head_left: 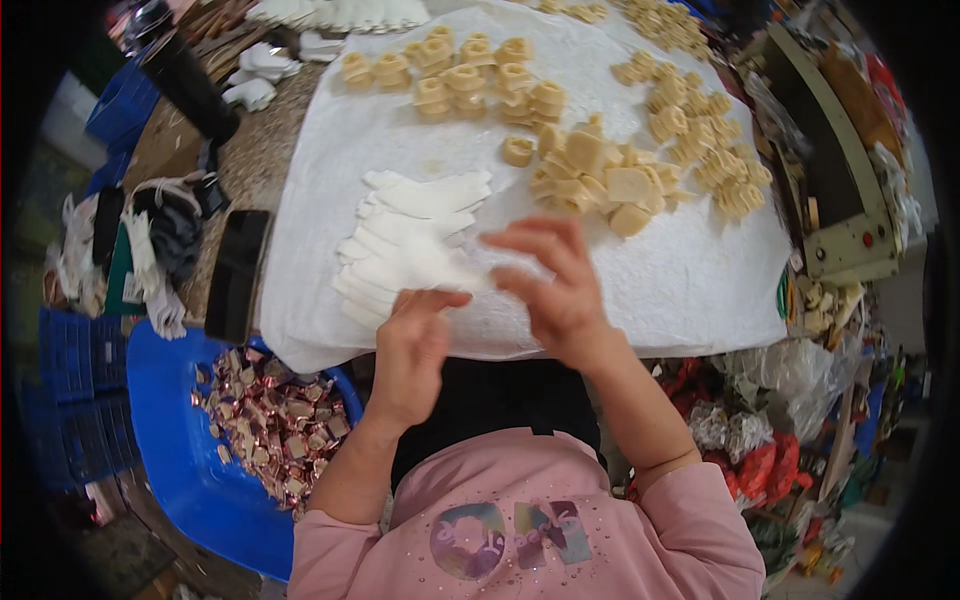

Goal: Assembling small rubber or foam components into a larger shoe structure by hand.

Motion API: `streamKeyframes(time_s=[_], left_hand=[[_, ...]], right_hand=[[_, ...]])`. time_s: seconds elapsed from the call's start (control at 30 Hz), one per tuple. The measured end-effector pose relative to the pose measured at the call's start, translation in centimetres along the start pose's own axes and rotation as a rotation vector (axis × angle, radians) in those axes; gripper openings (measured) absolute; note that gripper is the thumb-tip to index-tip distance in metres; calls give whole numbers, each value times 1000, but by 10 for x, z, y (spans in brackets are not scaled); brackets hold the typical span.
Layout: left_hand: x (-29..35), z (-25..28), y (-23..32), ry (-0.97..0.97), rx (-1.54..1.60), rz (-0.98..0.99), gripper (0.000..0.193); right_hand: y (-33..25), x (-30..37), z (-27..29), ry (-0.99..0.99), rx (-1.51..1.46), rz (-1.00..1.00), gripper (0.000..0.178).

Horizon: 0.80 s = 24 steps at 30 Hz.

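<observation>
Flat white cut pieces lie overlapping in a fanned row on the white cloth in front of me. My left hand is at the near edge of this row, its fingers pressed together at a blurred white piece. My right hand hovers just right of that piece, fingers curved and apart, slightly smeared by motion. Nothing shows clearly between its fingers. Beyond it sits a heap of cream-coloured pieces, some flat and some rolled.
Rolled cream pieces stand at the back, and more lie at the right. A phone and black bottle are on the left. A blue basin holds small shiny pink-and-beige pieces. A pale-green metal machine borders the right side.
</observation>
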<state>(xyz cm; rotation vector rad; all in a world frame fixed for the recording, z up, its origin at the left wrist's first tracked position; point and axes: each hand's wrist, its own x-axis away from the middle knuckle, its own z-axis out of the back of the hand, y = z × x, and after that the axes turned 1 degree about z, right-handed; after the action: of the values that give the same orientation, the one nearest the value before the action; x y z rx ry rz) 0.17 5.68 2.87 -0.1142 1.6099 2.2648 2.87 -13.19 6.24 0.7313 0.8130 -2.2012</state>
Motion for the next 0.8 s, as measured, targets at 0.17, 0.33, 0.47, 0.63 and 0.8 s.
streamKeyframes(time_s=[0.17,0.33,0.47,0.63,0.8], left_hand=[[0,-27,12,37,975,605,38],[-6,-41,8,51,1026,556,37],[-5,-48,11,28,1053,566,37],[-2,-48,2,4,1047,586,36],[0,-51,-3,-58,1077,523,37]], right_hand=[[-15,27,13,-169,-69,-89,34],[47,42,43,281,47,-397,44],[79,33,52,354,253,-577,50],[55,55,44,182,57,-689,57],[45,92,36,34,128,-678,52]])
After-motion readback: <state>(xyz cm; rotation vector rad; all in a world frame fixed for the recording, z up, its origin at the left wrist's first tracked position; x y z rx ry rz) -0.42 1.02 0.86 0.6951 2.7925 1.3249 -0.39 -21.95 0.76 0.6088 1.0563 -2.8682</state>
